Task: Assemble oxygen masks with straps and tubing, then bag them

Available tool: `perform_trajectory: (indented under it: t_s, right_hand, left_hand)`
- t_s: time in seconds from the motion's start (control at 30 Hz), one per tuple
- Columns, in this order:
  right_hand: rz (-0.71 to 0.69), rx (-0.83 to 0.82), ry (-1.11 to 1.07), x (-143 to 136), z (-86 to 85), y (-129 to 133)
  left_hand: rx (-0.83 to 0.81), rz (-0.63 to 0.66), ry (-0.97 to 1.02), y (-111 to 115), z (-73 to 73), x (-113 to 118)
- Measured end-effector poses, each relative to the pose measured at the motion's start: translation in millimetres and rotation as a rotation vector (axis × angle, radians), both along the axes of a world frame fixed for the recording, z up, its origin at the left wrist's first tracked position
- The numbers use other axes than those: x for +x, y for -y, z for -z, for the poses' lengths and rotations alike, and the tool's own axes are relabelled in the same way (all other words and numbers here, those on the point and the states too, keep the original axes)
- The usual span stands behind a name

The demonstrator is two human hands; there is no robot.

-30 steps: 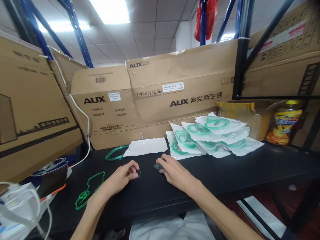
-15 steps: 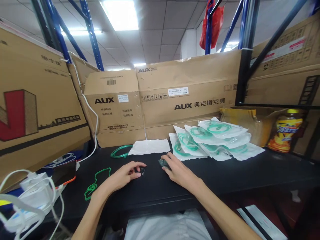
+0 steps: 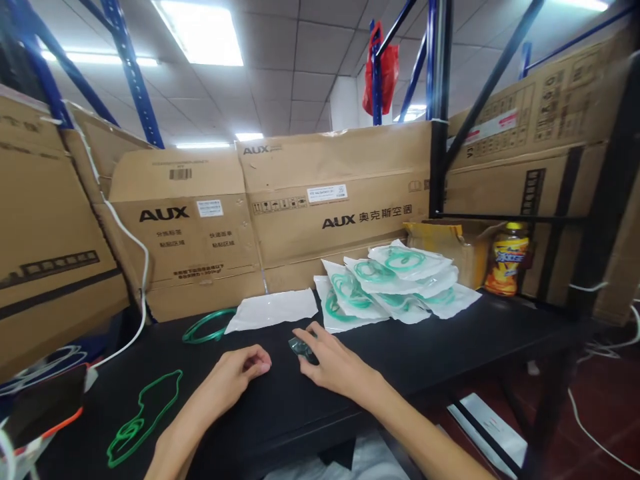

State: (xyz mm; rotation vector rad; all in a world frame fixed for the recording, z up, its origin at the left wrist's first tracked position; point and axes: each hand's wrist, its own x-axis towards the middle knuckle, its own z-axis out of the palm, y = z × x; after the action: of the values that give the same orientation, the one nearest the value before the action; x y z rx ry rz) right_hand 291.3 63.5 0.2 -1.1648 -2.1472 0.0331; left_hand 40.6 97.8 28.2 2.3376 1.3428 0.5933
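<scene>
My right hand has its thumb and fingers around a small dark packet with a clear, shiny plastic surface, just above the black tabletop or resting on it. To its left, my left hand is closed in a pinch, fingertips against the thumb; anything between them is too small or hidden to make out. Behind my hands lie a flat white pouch and a coil of green tubing. A thin green cord loop lies left of my left forearm.
White pouches with green tubing are piled at the back right, near a yellow-capped drink bottle. Cardboard panels wall the back of the black table. A phone with a white cable sits at left.
The view has turned to the right, so things appear farther left. My left hand's fingers have curled closed, and the small clear piece near them no longer shows. My right hand keeps the packet.
</scene>
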Motion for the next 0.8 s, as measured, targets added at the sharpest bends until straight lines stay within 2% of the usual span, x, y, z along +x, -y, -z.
perform_trajectory:
  t_s: [0.13,0.23,0.33,0.4,0.53,0.63,0.8]
  right_hand:
    - [0.014,-0.034,-0.013,-1.7,4.3,-3.7]
    - [0.023,-0.063,-0.025,-0.9,6.7,-7.9]
    - [0.004,-0.122,-0.001,-0.3,-0.5,-11.5]
    - [0.009,-0.152,0.014,0.1,-9.5,-13.2]
    - [-0.028,-0.154,0.041,3.0,-21.6,-13.3]
    - [-0.053,-0.227,0.009,5.2,-12.5,-9.6]
    - [-0.044,-0.213,-0.018,4.0,7.7,-4.5]
  left_hand:
    - [-0.111,0.007,0.183,-0.4,8.7,11.9]
    - [-0.167,-0.073,0.376,-6.5,18.5,26.6]
    - [-0.210,-0.152,0.500,-12.7,22.0,35.1]
    - [-0.209,-0.180,0.537,-15.1,16.7,36.5]
    - [-0.139,-0.190,0.582,-14.6,-3.3,38.7]
    - [-0.153,-0.138,0.580,-9.8,-4.0,43.5]
    - [-0.263,-0.050,0.551,-4.6,11.8,45.3]
